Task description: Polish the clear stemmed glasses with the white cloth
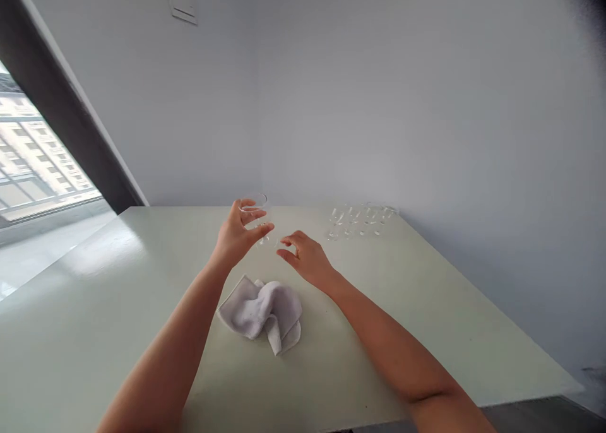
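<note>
My left hand (241, 231) is wrapped around a clear drinking glass (253, 209), holding it above the far part of the table with its round rim facing up. The lower part of the glass is hard to make out between my hands. Just to its right, my right hand (305, 256) has its thumb and fingers curved and apart, with nothing visible between them. Nearer to me, a crumpled pale grey cloth (262, 313) lies on the table below both hands.
Several small clear glasses (362, 217) stand grouped at the back right of the pale, glossy table (379, 376). Behind the table rises a plain wall (402, 105). At the left is a window (38, 149) with a dark frame.
</note>
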